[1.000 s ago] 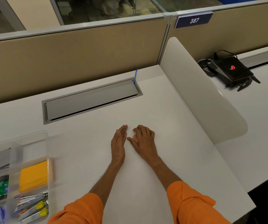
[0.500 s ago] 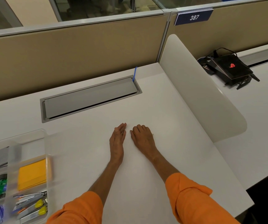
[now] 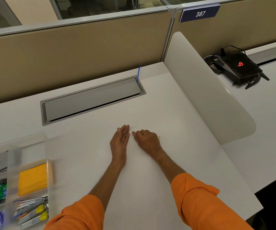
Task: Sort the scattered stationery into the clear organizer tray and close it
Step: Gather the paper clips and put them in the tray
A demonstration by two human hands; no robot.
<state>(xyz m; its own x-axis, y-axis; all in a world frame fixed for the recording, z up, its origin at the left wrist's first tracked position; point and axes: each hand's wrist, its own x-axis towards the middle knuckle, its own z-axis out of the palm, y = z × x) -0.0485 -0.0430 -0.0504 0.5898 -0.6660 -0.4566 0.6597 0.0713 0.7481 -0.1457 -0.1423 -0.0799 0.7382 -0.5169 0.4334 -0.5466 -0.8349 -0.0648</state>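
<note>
My left hand (image 3: 119, 141) stands on its edge on the white desk (image 3: 150, 113), fingers straight and together, just beside my right hand (image 3: 147, 141), which lies palm down, fingers lightly bent. A thin yellow loop (image 3: 158, 138), maybe a paper clip, peeks out at its outer side. The clear organizer tray (image 3: 46, 146) sits well to the left, yellow sticky notes (image 3: 32, 178) inside. Far right, a black router (image 3: 240, 67) shows a red ROG logo; the blue sign (image 3: 200, 13) reads 387.

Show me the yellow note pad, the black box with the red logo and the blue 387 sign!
Yellow square note pad (image 3: 32, 179), head view, top face.
Black box with the red logo (image 3: 239, 65), head view, top.
Blue 387 sign (image 3: 200, 13), head view, digits.
</note>
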